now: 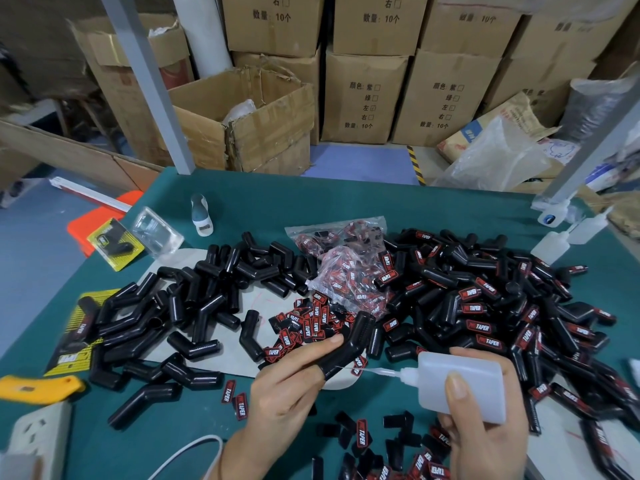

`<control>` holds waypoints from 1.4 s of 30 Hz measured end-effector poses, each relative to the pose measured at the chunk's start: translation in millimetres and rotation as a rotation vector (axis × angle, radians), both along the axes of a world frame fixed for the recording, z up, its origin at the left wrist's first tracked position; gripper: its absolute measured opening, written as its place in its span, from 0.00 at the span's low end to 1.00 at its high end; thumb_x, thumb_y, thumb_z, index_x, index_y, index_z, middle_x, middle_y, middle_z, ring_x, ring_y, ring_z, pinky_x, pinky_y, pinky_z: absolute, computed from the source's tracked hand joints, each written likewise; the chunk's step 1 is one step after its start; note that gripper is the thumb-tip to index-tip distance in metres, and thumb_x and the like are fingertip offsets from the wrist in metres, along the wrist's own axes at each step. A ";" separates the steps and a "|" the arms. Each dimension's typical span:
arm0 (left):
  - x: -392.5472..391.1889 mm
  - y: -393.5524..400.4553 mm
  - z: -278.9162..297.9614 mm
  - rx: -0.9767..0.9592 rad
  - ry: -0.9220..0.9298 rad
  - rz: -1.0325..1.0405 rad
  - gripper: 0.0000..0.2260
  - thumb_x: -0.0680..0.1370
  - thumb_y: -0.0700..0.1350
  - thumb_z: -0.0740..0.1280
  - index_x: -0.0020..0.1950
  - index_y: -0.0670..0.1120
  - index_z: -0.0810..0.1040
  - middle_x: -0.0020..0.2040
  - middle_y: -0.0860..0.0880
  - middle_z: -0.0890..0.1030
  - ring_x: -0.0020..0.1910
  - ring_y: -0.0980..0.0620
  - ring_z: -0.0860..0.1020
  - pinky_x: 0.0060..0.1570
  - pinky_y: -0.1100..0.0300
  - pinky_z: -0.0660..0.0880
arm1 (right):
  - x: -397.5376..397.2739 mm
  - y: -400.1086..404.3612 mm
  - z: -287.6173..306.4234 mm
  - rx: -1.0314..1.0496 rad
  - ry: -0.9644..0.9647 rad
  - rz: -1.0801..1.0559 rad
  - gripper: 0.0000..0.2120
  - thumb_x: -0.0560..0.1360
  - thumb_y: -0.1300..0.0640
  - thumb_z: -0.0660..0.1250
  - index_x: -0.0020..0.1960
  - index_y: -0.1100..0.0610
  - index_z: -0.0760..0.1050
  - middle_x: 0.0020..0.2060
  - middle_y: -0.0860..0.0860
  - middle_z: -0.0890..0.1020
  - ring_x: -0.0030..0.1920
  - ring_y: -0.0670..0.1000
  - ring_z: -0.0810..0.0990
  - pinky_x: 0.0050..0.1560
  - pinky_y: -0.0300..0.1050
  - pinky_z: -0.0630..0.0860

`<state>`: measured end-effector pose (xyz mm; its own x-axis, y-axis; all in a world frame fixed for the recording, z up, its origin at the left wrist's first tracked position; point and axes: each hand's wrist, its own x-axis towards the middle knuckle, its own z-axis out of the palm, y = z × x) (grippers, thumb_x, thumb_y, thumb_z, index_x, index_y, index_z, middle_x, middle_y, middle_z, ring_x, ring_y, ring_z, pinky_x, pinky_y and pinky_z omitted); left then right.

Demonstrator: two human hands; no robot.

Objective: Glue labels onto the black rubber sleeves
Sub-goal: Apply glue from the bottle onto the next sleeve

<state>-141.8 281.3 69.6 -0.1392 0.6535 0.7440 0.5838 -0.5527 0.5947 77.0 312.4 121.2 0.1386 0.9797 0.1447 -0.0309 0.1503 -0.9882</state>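
Probably a factory packing room: stacked cartons behind a worktable

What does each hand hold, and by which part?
Left hand: a black rubber sleeve, by its lower end. Right hand: a white glue bottle, by its body.

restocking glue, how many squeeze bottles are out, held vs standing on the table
Held: 1, the glue bottle in the right hand
Standing at the table's right edge: 2, one bottle and another
Total: 3

Both hands, fingers curled
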 end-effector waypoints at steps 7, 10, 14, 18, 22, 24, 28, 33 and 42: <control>-2.5 -0.2 -5.3 -0.009 0.014 -0.001 0.10 0.80 0.29 0.66 0.43 0.32 0.85 0.70 0.48 0.81 0.61 0.46 0.85 0.60 0.59 0.79 | 0.2 0.3 -2.1 0.001 -0.003 0.003 0.33 0.65 0.26 0.74 0.57 0.51 0.79 0.42 0.57 0.82 0.32 0.46 0.79 0.29 0.34 0.74; -2.5 0.2 -7.7 -0.007 0.020 -0.005 0.08 0.79 0.28 0.66 0.43 0.31 0.85 0.70 0.47 0.81 0.61 0.46 0.84 0.61 0.58 0.80 | -0.9 -0.4 -1.9 -0.003 -0.014 0.006 0.33 0.65 0.26 0.74 0.57 0.50 0.79 0.42 0.55 0.83 0.33 0.47 0.80 0.30 0.34 0.75; -2.6 1.1 -8.1 -0.003 0.015 -0.008 0.08 0.79 0.28 0.66 0.44 0.32 0.85 0.70 0.46 0.81 0.61 0.46 0.85 0.60 0.58 0.80 | 0.0 -0.7 -2.2 -0.002 -0.010 0.005 0.33 0.66 0.26 0.74 0.58 0.51 0.79 0.41 0.54 0.83 0.32 0.47 0.79 0.30 0.34 0.75; -2.8 0.7 -9.1 -0.009 0.020 -0.005 0.09 0.78 0.27 0.66 0.42 0.31 0.85 0.70 0.47 0.81 0.61 0.46 0.85 0.60 0.58 0.80 | 0.1 -0.3 -1.9 -0.011 -0.007 0.009 0.33 0.66 0.26 0.74 0.58 0.50 0.79 0.43 0.54 0.84 0.33 0.47 0.80 0.30 0.34 0.75; -2.8 0.4 -9.4 -0.005 0.014 -0.008 0.08 0.79 0.29 0.67 0.43 0.31 0.85 0.70 0.47 0.81 0.61 0.46 0.84 0.60 0.58 0.80 | -0.1 -0.1 -2.2 -0.011 -0.005 0.011 0.32 0.66 0.26 0.75 0.57 0.49 0.79 0.43 0.54 0.84 0.34 0.47 0.80 0.31 0.34 0.76; -3.0 0.8 -10.0 -0.001 0.003 -0.021 0.07 0.79 0.29 0.68 0.45 0.32 0.86 0.70 0.46 0.81 0.62 0.45 0.84 0.61 0.57 0.80 | 0.0 0.3 -1.9 -0.014 -0.006 0.008 0.32 0.65 0.26 0.75 0.57 0.49 0.79 0.43 0.55 0.83 0.33 0.46 0.80 0.30 0.34 0.75; -3.2 0.9 -11.1 -0.002 -0.007 -0.035 0.06 0.78 0.28 0.69 0.46 0.32 0.86 0.69 0.46 0.81 0.62 0.44 0.84 0.62 0.55 0.80 | 0.5 0.6 -2.1 -0.012 -0.007 0.014 0.33 0.64 0.26 0.75 0.56 0.49 0.79 0.43 0.55 0.83 0.34 0.47 0.80 0.30 0.34 0.75; -3.3 0.4 -9.2 -0.006 -0.012 -0.032 0.03 0.76 0.28 0.72 0.44 0.32 0.85 0.69 0.47 0.82 0.62 0.45 0.84 0.61 0.54 0.81 | 0.0 1.2 -3.0 -0.010 0.001 0.013 0.31 0.64 0.26 0.75 0.56 0.48 0.79 0.43 0.56 0.83 0.34 0.47 0.79 0.30 0.34 0.75; 2.0 -1.6 1.9 -0.011 -0.063 -0.027 0.10 0.83 0.40 0.70 0.49 0.35 0.87 0.67 0.49 0.83 0.60 0.48 0.85 0.59 0.57 0.81 | 1.6 2.0 -6.7 -0.004 -0.010 0.014 0.33 0.65 0.26 0.75 0.58 0.50 0.79 0.45 0.58 0.83 0.34 0.47 0.79 0.31 0.34 0.76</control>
<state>-139.8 279.8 71.4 -0.1677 0.6656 0.7272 0.5302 -0.5609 0.6358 78.5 314.4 114.4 0.1238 0.9821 0.1416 -0.0228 0.1455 -0.9891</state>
